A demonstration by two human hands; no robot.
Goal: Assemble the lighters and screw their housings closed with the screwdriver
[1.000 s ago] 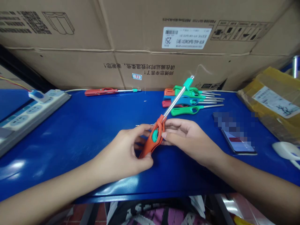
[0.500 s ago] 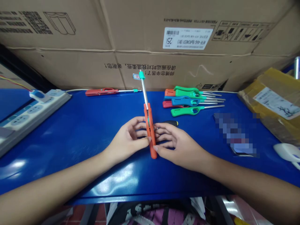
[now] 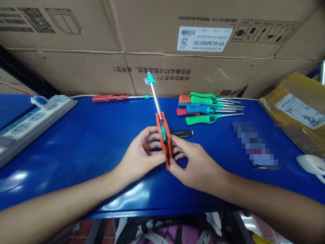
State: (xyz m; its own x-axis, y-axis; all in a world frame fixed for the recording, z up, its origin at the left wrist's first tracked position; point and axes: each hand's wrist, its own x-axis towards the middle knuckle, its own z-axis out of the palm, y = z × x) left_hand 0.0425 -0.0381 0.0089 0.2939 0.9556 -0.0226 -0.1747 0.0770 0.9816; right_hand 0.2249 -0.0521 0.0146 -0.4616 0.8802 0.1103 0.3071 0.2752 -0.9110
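Observation:
An orange-red long-nosed lighter [image 3: 158, 117] stands nearly upright between my hands, its metal tube pointing away and carrying a green tip. Its handle is split lengthwise, and a green part with some dark inner parts shows between the two halves. My left hand [image 3: 146, 149] is closed on the left half, thumb near the lower end. My right hand [image 3: 189, 156] grips the right half with thumb and fingers. Just behind the right fingers lies a screwdriver [image 3: 184, 133] with a black and yellow handle; its front end is hidden.
Several green, blue, red and orange lighters [image 3: 203, 109] lie in a pile at the back right. A red lighter [image 3: 110, 98] lies back left. At the sides are a power strip [image 3: 38, 118], a blurred-out phone [image 3: 256, 145], a taped parcel [image 3: 297, 108] and a white mouse [image 3: 311, 164]. A large carton [image 3: 152, 40] stands behind.
The lighter's handle halves have come further apart, opening a gap that shows the inner parts. Its tip has shifted slightly left. More of the screwdriver is visible.

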